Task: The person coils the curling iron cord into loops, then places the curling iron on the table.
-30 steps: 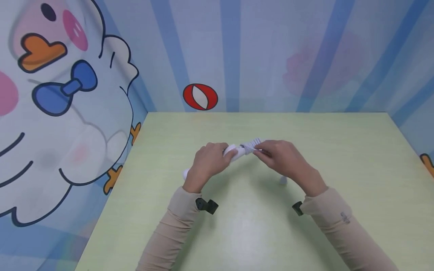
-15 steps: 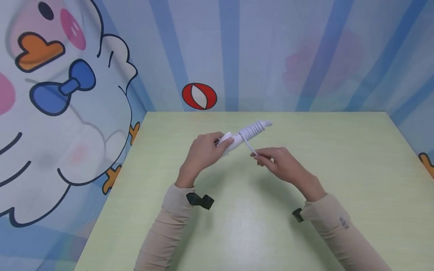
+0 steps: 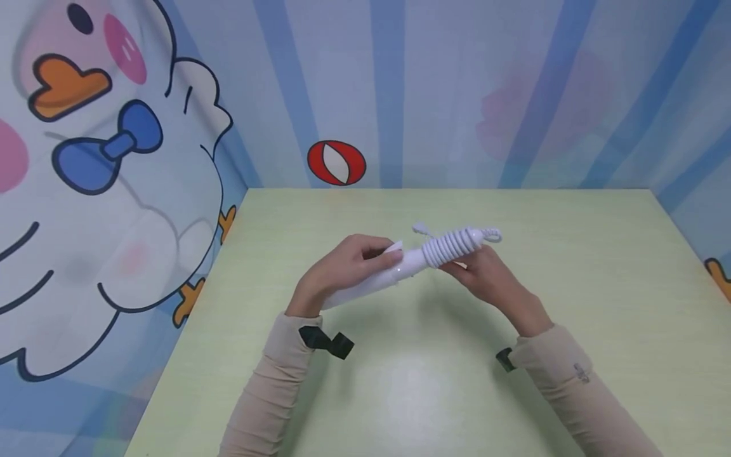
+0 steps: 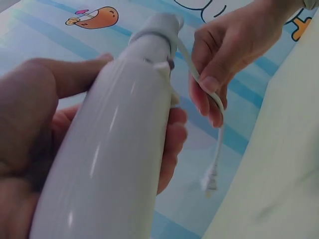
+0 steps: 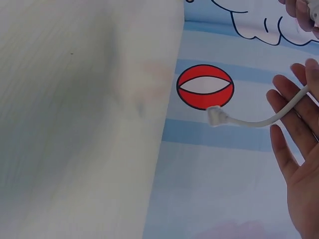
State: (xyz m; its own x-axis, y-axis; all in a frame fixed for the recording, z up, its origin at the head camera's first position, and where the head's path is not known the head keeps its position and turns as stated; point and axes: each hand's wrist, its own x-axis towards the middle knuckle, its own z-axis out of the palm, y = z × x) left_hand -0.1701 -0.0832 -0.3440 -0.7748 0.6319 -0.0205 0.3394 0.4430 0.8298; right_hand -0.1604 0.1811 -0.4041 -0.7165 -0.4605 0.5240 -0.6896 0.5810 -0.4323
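Observation:
My left hand (image 3: 356, 261) grips the smooth body of a long white corded appliance (image 4: 112, 149), wand-like, its exact kind unclear. Several tight turns of white power cord (image 3: 451, 247) circle its narrower end, and a ribbed loop stands out at the tip. Below that wound end, my right hand (image 3: 485, 276) pinches the cord's loose end, partly hidden behind the coils in the head view. Thumb and fingers of the right hand meet on the cord in the left wrist view. A short length runs on to the plug (image 5: 217, 116), which dangles free.
A pale green table (image 3: 599, 285) lies beneath both hands. Behind it rises a blue striped wall (image 3: 457, 95) with a printed red ball. A large cartoon bird (image 3: 131, 209) covers the left wall.
The right hand has carried the cord round the narrow end, passing below and behind it. More turns of the wound cord now show, and the appliance has shifted right.

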